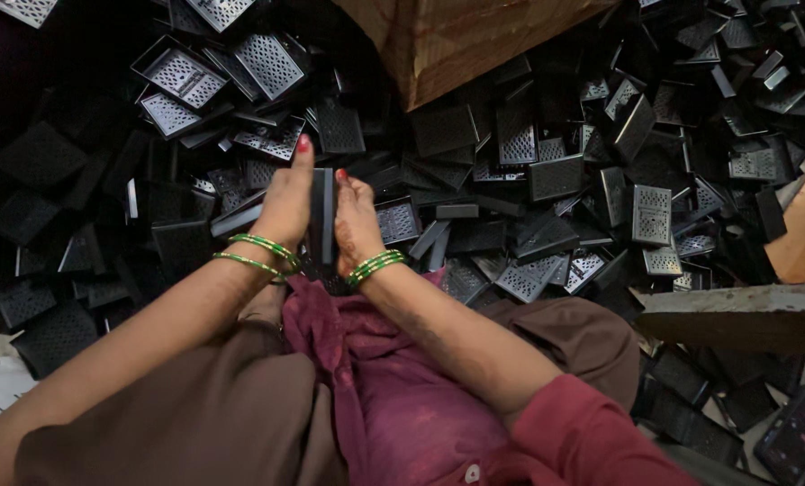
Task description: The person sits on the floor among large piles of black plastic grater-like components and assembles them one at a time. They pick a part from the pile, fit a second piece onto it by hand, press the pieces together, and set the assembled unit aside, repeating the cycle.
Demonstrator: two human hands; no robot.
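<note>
Black part: a thin flat plate (322, 216) is standing on edge between the two hands, above the lap.
Hidden: both palms are covering its faces; only the narrow edge is showing.
Axis: the long side is running away from the person, toward the pile (547, 180).
Left hand (287, 205): fingers are lying nearly straight, pressing flat against the plate.
Right hand (356, 220): it is pressing the opposite face likewise.
Surroundings: perforated black plates are lying heaped all around; a carton (456, 45) is being cut off at the top.
</note>
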